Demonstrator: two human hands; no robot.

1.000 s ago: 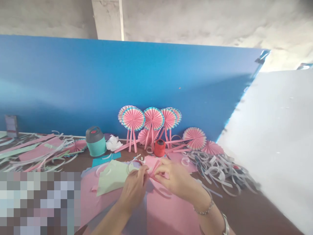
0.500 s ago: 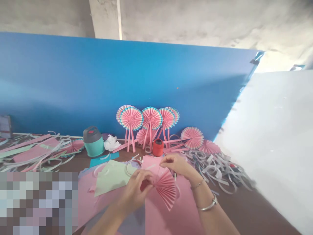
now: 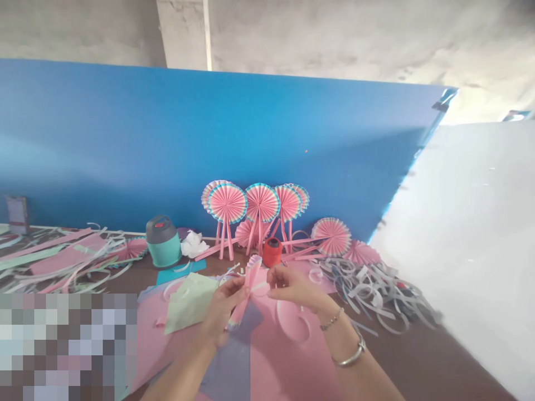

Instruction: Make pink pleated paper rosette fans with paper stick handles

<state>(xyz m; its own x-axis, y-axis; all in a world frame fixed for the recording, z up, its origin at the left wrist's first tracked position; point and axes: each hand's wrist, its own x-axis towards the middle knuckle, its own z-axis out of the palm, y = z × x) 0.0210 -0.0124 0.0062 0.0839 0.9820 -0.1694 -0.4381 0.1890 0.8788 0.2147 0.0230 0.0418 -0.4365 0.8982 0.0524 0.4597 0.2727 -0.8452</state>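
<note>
My left hand (image 3: 228, 303) is closed on a pleated pink paper fan (image 3: 252, 277), gripping it near its middle. The fan is turned almost edge-on, its pleats gathered at the centre, with pale edging at both ends. Just right of it, my right hand (image 3: 292, 287) has thumb and fingers pinched on a thin pale strip (image 3: 259, 287) that reaches to the fan. A curled pale strip (image 3: 297, 337) hangs below the right hand. Under both hands lie pink paper sheets (image 3: 288, 362) and a pale green sheet (image 3: 190, 303).
Several finished round fans (image 3: 227, 204) stand along the blue partition (image 3: 251, 128). A red container (image 3: 272, 253), crumpled white tissue (image 3: 193, 244) and a teal, grey-topped container (image 3: 163, 245) sit near them. Curled strips (image 3: 376, 287) heap up at right, and more paper strips (image 3: 71, 250) lie left.
The fan has gone from spread open, facing down and right, to upright and nearly edge-on in my left hand. My right hand has moved slightly down and left.
</note>
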